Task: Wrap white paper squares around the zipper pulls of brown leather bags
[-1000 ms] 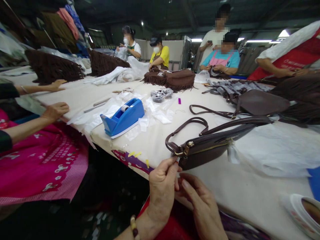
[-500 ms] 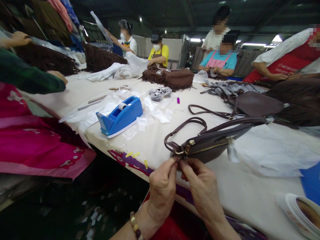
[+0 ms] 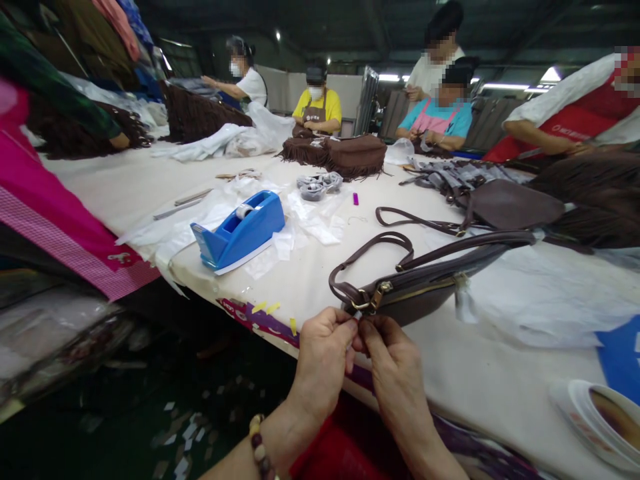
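Observation:
A dark brown handbag (image 3: 425,297) lies on its side at the table's front edge, its zipper, gold ring and strap (image 3: 345,267) toward the left. At its ring end both hands meet, fingertips pinched close together. My left hand (image 3: 325,360), wrist in a beaded bracelet, is closed, and a small whitish scrap (image 3: 357,316) shows at its thumb and forefinger. My right hand (image 3: 397,360) is closed too, its fingertips against the bag's end; what they pinch is hidden. A wrapped zipper pull (image 3: 462,297) hangs on the bag's front.
A blue tape dispenser (image 3: 243,230) stands left of the bag. Behind lie a second brown bag (image 3: 515,203), grey wrapped pieces (image 3: 320,185) and fringed brown bags (image 3: 350,157). A cup of brown liquid (image 3: 603,417) is at the right corner. Several co-workers surround the table.
My hands have shifted slightly, and a whitish scrap now shows between the fingertips. The bag stays in place. At left, a co-worker's green sleeve has moved further over the table.

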`<action>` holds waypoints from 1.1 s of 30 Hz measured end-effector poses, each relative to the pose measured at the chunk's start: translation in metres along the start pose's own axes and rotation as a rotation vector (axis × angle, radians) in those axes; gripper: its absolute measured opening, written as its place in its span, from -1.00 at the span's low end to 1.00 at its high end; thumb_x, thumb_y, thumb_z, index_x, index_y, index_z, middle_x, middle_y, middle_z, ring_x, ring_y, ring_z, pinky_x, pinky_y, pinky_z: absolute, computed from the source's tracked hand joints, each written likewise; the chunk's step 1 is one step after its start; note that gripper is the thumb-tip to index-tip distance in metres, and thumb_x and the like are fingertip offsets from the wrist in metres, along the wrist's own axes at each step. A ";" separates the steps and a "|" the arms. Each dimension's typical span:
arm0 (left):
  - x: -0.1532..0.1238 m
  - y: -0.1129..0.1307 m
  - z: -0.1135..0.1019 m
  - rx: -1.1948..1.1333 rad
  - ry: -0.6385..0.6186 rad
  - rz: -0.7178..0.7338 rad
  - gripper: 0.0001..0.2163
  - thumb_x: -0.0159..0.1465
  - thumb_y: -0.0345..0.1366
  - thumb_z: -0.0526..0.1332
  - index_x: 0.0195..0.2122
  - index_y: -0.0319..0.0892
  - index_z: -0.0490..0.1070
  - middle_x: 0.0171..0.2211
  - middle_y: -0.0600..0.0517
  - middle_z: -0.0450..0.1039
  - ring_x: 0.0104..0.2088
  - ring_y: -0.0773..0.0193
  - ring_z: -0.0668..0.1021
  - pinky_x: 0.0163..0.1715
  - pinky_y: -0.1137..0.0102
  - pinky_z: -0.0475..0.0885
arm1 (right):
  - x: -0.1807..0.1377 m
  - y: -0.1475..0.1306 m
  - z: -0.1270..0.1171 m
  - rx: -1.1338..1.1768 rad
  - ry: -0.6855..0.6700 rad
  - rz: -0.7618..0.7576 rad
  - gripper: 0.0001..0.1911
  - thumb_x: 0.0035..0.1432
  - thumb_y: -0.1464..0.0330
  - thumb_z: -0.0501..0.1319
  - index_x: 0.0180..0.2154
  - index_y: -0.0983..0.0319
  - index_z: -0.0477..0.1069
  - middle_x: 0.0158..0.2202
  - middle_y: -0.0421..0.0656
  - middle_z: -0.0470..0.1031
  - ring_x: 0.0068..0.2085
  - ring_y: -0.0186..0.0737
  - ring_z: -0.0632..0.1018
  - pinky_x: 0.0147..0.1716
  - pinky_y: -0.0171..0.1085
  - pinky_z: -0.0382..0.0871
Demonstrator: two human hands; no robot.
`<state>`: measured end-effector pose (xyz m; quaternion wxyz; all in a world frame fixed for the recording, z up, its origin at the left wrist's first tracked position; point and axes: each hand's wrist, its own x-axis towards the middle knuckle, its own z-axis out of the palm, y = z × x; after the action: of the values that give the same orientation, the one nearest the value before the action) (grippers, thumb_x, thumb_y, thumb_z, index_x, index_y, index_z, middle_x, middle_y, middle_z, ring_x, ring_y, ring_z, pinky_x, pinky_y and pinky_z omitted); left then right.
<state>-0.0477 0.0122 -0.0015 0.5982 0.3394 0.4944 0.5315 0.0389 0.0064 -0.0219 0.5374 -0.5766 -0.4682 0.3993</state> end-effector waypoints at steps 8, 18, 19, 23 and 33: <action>0.001 0.004 0.004 -0.038 0.027 -0.008 -0.89 0.00 -0.36 0.17 -0.63 -0.23 0.28 -0.75 0.15 0.29 -0.81 0.55 0.17 -0.79 0.58 0.03 | 0.002 0.001 0.011 0.493 -0.059 0.236 -0.76 -0.09 0.25 0.31 -0.54 0.27 0.35 -0.64 -0.33 0.26 -0.62 -0.44 0.28 -0.67 -0.44 0.17; 0.006 0.008 0.002 0.029 0.000 0.003 -0.89 -0.03 -0.39 0.16 -0.65 -0.23 0.25 -0.76 0.13 0.29 -0.82 0.54 0.18 -0.80 0.59 0.00 | 0.015 0.002 0.010 0.820 -0.207 0.464 -0.71 -0.37 0.36 0.44 -0.57 0.31 0.38 -0.68 -0.30 0.32 -0.64 -0.42 0.30 -0.69 -0.40 0.24; 0.006 0.009 0.002 0.032 -0.002 0.002 -0.89 -0.04 -0.39 0.16 -0.65 -0.23 0.25 -0.76 0.13 0.30 -0.82 0.54 0.18 -0.80 0.58 -0.01 | 0.017 0.003 0.010 0.827 -0.213 0.475 -0.72 -0.36 0.37 0.44 -0.57 0.32 0.39 -0.66 -0.29 0.33 -0.64 -0.43 0.31 -0.67 -0.40 0.25; 0.005 0.009 0.002 0.049 0.018 0.014 -0.91 -0.06 -0.40 0.16 -0.65 -0.23 0.25 -0.76 0.12 0.30 -0.82 0.54 0.18 -0.80 0.58 -0.02 | 0.021 0.009 0.009 0.853 -0.233 0.491 -0.74 -0.33 0.39 0.43 -0.60 0.32 0.37 -0.69 -0.29 0.33 -0.65 -0.45 0.29 -0.66 -0.41 0.23; 0.001 0.004 0.004 0.017 0.059 -0.012 -0.88 -0.02 -0.37 0.19 -0.47 -0.18 0.22 -0.75 0.18 0.31 -0.80 0.47 0.25 -0.76 0.55 0.13 | 0.006 0.005 0.003 0.899 -0.266 0.484 -0.79 -0.27 0.42 0.33 -0.45 0.28 0.43 -0.65 -0.33 0.29 -0.64 -0.48 0.25 -0.68 -0.48 0.06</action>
<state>-0.0450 0.0144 0.0029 0.5835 0.3258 0.5185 0.5335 0.0378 0.0130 -0.0265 0.5601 -0.3254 -0.1682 0.7431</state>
